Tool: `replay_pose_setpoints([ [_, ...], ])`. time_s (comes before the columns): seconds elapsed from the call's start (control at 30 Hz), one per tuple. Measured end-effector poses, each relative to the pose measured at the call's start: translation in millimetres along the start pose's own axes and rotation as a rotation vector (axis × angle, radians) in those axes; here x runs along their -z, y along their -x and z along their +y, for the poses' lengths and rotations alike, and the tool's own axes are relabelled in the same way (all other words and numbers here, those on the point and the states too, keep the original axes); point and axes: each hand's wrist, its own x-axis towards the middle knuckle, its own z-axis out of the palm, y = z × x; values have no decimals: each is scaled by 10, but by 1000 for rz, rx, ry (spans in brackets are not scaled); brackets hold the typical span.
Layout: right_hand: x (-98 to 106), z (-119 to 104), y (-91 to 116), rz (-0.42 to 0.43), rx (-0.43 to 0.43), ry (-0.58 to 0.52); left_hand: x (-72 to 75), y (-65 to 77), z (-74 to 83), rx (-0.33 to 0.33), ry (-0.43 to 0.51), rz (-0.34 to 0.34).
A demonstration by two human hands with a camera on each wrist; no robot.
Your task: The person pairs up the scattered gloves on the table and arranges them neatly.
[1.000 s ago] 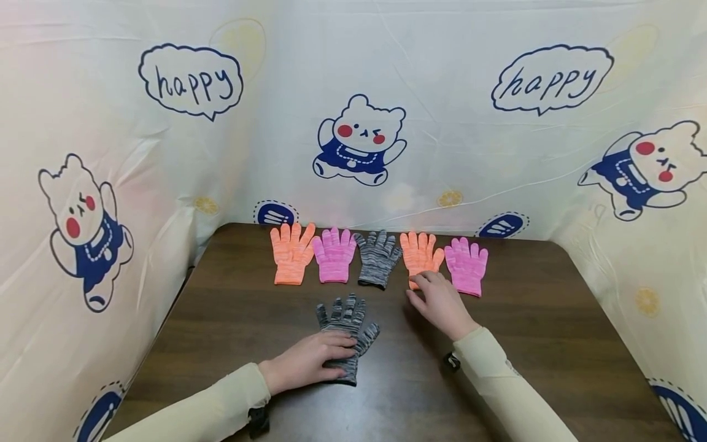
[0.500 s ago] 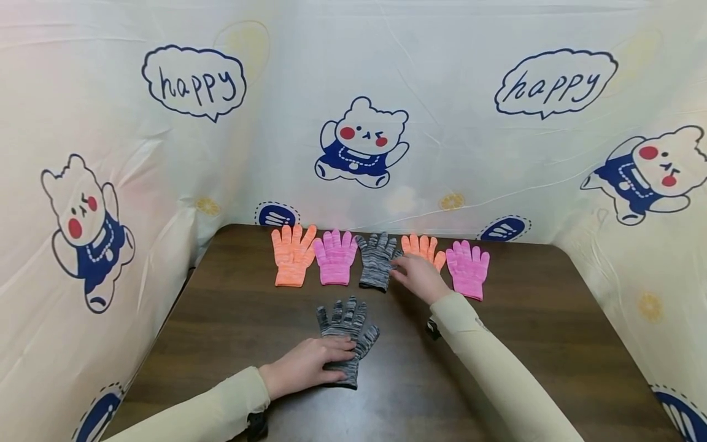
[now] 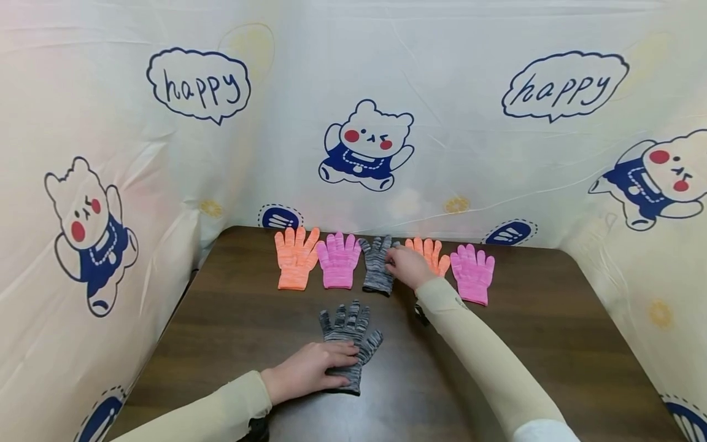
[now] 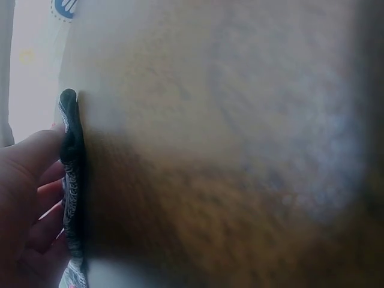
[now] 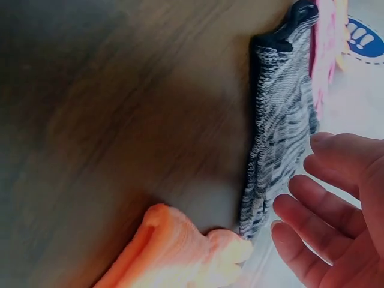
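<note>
In the head view, my left hand (image 3: 310, 369) rests on a grey-and-black striped knit glove (image 3: 348, 331) lying near the table's middle, covering part of its palm and cuff. The left wrist view catches my thumb over the dark cuff edge (image 4: 72, 144). Farther back, my right hand (image 3: 410, 265) reaches over a second grey knit glove (image 3: 377, 273) in the row, overlapping its thumb side. Its fingers are loosely bent beside the grey glove (image 5: 279, 114) in the right wrist view, gripping nothing. Behind the hand, an orange glove (image 3: 428, 248) is partly hidden.
The row on the brown wooden table (image 3: 232, 331) also holds another orange glove (image 3: 296, 261), a pink glove (image 3: 339, 261) and a second pink glove (image 3: 473, 275) at the right. A white curtain (image 3: 287, 80) printed with bears surrounds the table's back and sides.
My right hand has moved left from the orange glove to the grey glove in the row. My left hand stays on the near grey glove. The head view has shifted slightly.
</note>
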Motion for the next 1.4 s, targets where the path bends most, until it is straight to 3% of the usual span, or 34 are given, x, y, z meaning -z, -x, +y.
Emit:
replay_pose_setpoints([
  [0.33, -96, -17, -129, -22, -34, 16, -12, -12, -9, -41, -27, 19],
  [0.8, -208, -67, -200, 72, 21, 121, -12, -1, -4, -50, -49, 30],
  [0.97, -197, -85, -203, 69, 32, 147, -11, 3, 1, -64, -58, 37],
  [1.4, -70, -89, -104, 40, 53, 146, 3, -10, 20, -18, -27, 8],
])
